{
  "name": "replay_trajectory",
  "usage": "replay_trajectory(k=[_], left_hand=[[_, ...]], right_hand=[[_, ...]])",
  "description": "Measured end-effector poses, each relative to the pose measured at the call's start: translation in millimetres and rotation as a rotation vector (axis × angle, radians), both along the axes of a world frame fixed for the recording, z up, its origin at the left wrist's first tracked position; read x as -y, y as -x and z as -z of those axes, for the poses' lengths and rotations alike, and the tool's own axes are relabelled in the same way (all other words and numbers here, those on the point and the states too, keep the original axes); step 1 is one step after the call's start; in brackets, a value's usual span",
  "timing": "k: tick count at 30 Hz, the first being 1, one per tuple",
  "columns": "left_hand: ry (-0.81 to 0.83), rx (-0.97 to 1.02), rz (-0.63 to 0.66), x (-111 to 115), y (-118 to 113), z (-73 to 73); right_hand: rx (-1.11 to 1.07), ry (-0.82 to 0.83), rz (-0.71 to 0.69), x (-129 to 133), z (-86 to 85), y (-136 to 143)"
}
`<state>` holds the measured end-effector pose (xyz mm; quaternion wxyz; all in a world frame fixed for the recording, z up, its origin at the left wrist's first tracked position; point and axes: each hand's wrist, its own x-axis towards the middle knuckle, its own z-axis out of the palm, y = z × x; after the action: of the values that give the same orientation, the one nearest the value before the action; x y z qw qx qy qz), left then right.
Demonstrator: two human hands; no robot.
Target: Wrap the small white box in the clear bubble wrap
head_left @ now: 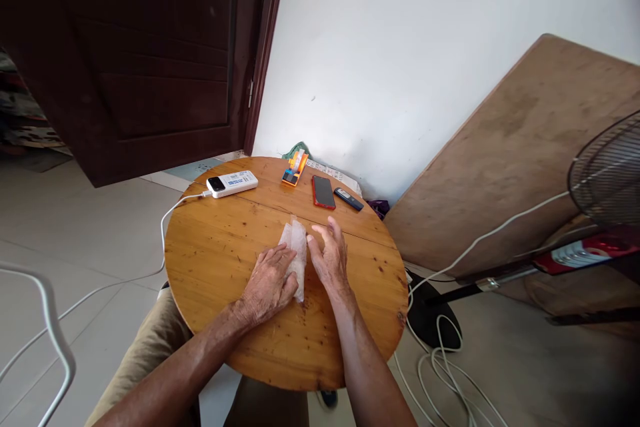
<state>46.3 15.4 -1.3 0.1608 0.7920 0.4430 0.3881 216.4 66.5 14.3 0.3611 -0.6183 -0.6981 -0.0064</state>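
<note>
A long, whitish, see-through wrap, folded flat like bubble wrap or thin plastic, lies near the middle of the round wooden table. My left hand rests on its left side, fingers stretched out and pressing it down. Just right of the wrap, my right hand is held with its fingers apart and nothing in them. Whether anything is inside the wrap cannot be made out.
Farther back stand an orange tape dispenser, a red-edged phone, a small dark handheld device and a white power bank with a cable. A fan and coiled white cable are at right; a dark door stands left.
</note>
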Motion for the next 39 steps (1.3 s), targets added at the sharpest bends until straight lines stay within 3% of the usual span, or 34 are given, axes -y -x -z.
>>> replay_trajectory(k=[11,18,23,30,39], left_hand=[[0.034,0.019,0.034,0,1,-2.4],[0.035,0.048,0.079,-2,1,-4.2],[0.088,0.044,0.089,-2,2,-6.0],[0.065,0.04,0.067,-2,1,-4.7],[0.032,0.05,0.047,-1,1,-3.2]], right_hand=[[-0.039,-0.011,-0.207,5,-2.2,9],[0.191,0.032,-0.347,5,-14.0,23],[0.396,0.114,-0.313,0,-22.0,23],[0.635,0.041,-0.307,-4,-43.9,23],[0.7,0.186,-0.164,-3,-46.2,11]])
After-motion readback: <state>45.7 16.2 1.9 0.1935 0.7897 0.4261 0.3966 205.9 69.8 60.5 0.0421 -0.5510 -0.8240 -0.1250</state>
